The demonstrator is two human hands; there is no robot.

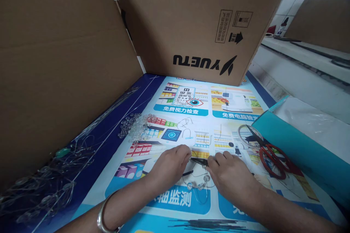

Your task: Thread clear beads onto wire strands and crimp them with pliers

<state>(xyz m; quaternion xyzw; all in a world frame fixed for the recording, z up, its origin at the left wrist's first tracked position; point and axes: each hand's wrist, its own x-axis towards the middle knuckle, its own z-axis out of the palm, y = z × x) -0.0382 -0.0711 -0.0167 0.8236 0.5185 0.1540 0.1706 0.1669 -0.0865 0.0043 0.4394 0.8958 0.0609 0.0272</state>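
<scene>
My right hand (232, 174) is closed around a pair of dark pliers (200, 161), whose narrow jaws point left. Those jaws reach the fingertips of my left hand (175, 164), which are pinched together on something too small to make out. Just below and between both hands, a thin wire strung with clear round beads (200, 186) lies in a loose curve. The pliers' handles are hidden inside my right fist.
Loose clear beads (136, 125) lie in a pile at left. Red-handled scissors (270, 154) rest near a teal box (303, 142) on the right. Dark wire lengths (207, 224) lie in front. Cardboard walls (191, 18) stand behind and left, with beaded strands (51, 174) alongside.
</scene>
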